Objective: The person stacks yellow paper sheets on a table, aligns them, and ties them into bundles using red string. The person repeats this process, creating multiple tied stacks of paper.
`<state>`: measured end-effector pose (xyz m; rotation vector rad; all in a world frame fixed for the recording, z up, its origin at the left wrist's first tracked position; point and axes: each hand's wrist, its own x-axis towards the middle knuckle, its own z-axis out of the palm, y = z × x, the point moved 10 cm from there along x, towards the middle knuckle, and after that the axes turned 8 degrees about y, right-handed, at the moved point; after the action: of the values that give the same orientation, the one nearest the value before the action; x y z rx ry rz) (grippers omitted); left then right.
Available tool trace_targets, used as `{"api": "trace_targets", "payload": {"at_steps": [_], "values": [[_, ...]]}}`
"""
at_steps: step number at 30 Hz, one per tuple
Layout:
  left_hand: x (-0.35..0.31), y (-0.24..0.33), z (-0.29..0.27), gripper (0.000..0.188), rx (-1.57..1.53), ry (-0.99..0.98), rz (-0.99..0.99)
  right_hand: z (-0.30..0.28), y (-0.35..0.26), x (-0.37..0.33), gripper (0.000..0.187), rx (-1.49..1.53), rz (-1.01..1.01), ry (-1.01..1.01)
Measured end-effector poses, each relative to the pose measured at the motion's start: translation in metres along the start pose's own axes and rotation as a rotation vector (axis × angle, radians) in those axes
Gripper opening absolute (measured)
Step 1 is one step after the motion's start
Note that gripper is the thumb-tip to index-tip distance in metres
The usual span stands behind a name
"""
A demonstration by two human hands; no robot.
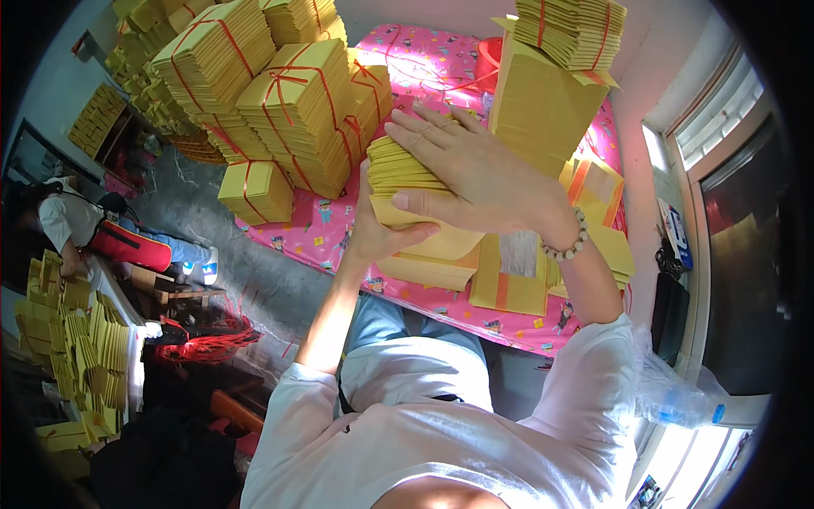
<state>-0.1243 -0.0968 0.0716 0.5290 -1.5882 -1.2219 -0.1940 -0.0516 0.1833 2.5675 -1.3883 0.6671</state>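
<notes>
**Yellow paper stack is touched on top and on its side**

The stack is kept at the near side of a table, which is covered in pink with little cartoon pictures.

The right hand is laid flat on top of the stack, palm down. Its fingers are stretched out and spread apart, and its thumb is held well away from them, near the front edge. A bead bracelet is worn on that wrist.

The left hand is placed against the left side of the stack. Its thumb is stuck out sideways across the front, and a wide gap is left between thumb and fingers. How hard the stack is squeezed cannot be told.

More yellow paper is seen just below the stack. Behind the right hand, a tall yellow pile is topped by a tied bundle. To the left, big bundles are tied with red string and piled up.

Far to the left, another person in a white top is seen beside some heaped yellow packets. Near those packets, a tangle of red strings is found.
</notes>
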Motion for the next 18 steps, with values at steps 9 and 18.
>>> {"api": "trace_targets", "payload": {"at_steps": [9,18], "values": [[-0.002,-0.011,-0.003,0.09,-0.047,0.04,-0.037,-0.044,0.056,-0.007,0.066,0.68,0.307,0.34],[-0.002,-0.008,0.001,0.082,-0.057,0.078,-0.027,0.071,0.087,-0.047,0.066,1.613,0.793,0.498]]}}
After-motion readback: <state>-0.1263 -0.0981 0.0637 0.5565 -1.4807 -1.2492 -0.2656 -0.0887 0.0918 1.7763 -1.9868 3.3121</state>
